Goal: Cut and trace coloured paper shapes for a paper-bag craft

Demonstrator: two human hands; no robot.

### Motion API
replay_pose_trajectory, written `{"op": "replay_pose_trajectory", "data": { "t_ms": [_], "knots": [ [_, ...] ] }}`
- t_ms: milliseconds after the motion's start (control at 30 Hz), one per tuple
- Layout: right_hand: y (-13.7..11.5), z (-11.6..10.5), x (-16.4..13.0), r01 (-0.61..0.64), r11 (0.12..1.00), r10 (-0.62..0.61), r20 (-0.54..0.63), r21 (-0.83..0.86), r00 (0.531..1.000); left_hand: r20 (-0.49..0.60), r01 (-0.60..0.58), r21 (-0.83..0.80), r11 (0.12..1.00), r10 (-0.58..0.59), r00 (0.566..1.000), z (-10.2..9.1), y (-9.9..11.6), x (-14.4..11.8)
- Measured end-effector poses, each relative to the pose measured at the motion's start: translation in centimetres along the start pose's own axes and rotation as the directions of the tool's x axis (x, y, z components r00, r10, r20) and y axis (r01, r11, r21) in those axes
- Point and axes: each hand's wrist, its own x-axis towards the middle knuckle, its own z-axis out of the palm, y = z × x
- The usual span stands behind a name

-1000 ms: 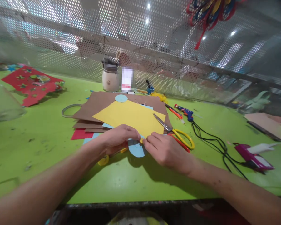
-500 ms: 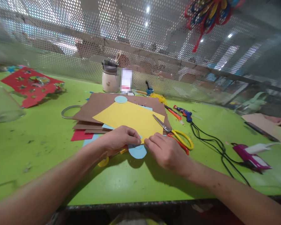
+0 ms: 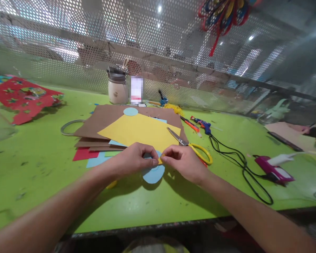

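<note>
Over the near edge of the paper pile, my left hand (image 3: pixel 138 158) and my right hand (image 3: pixel 183 160) meet fingertip to fingertip. Between them is a light blue paper disc (image 3: pixel 153 175) with a faint curved line on it. A small orange-yellow paper piece (image 3: pixel 160 161) shows at the fingertips, against the disc. My left thumb and fingers are closed on the disc's upper part; my right thumb and index finger pinch the small yellow piece. Behind my hands lies a yellow paper sheet (image 3: pixel 142 130). Scissors (image 3: pixel 200 151) with yellow and red handles rest at its right, partly behind my right hand.
Brown cardboard (image 3: pixel 94 121) is stacked under the sheet, with a small pale blue disc (image 3: pixel 131 111) on top. A glue gun (image 3: pixel 204 124) trails a black cord to a purple power strip (image 3: pixel 274 170). A bottle (image 3: pixel 117 88) and red cut paper (image 3: pixel 23 100) stand farther back.
My right fingers have shifted into a clearer thumb-and-index pinch. The small yellow piece and more of the blue disc now show between my hands. The whole view has shifted slightly.
</note>
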Motion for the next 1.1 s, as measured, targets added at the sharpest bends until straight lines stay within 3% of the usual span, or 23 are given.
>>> {"op": "replay_pose_trajectory", "data": {
  "t_ms": [100, 267, 367, 533, 633, 733, 833, 1000, 1100],
  "knots": [
    [-0.1, 0.0, 0.0, 0.043, 0.999, -0.043, -0.002, -0.012, 0.999, -0.005, -0.033, 0.031, 0.999, 0.034, 0.999, 0.1, -0.4, 0.2],
    [0.2, 0.1, 0.2, -0.038, 0.995, 0.033, 0.051, 0.095, 0.998, -0.042, -0.084, 0.061, 0.995, 0.087, 0.995, 0.2, -0.8, 0.5],
    [0.4, 0.3, 0.3, -0.025, 0.986, 0.018, 0.045, 0.162, 0.999, -0.065, -0.086, 0.037, 0.996, 0.088, 0.994, 0.4, -0.5, 0.3],
    [1.0, -0.2, 0.5, 0.030, 0.980, -0.020, -0.056, 0.197, 0.998, -0.116, -0.016, -0.131, 0.991, 0.001, 0.993, 0.3, 0.2, 0.0],
    [1.9, -0.9, 0.6, -0.018, 0.976, 0.048, -0.133, 0.216, 0.990, -0.098, -0.020, -0.321, 0.947, -0.013, 0.995, 0.1, 0.0, 0.1],
    [2.6, -1.2, 0.4, -0.131, 0.982, 0.143, -0.089, 0.133, 0.986, -0.063, -0.008, -0.403, 0.915, -0.020, 0.998, -0.3, -0.6, 0.3],
    [2.5, -1.4, -0.2, -0.195, 0.980, 0.195, -0.003, 0.042, 0.981, -0.066, 0.023, -0.376, 0.926, -0.051, 0.996, -0.7, -1.2, 0.6],
    [1.4, -1.5, -1.9, -0.157, 0.975, 0.158, -0.008, -0.156, 0.987, -0.132, 0.065, -0.337, 0.939, -0.116, 0.984, -1.5, -1.1, 0.8],
    [1.1, -1.1, -3.0, -0.147, 0.979, 0.152, 0.025, -0.144, 0.988, -0.180, 0.090, -0.345, 0.934, -0.160, 0.971, -1.8, -0.7, 0.9]
  ]
}}
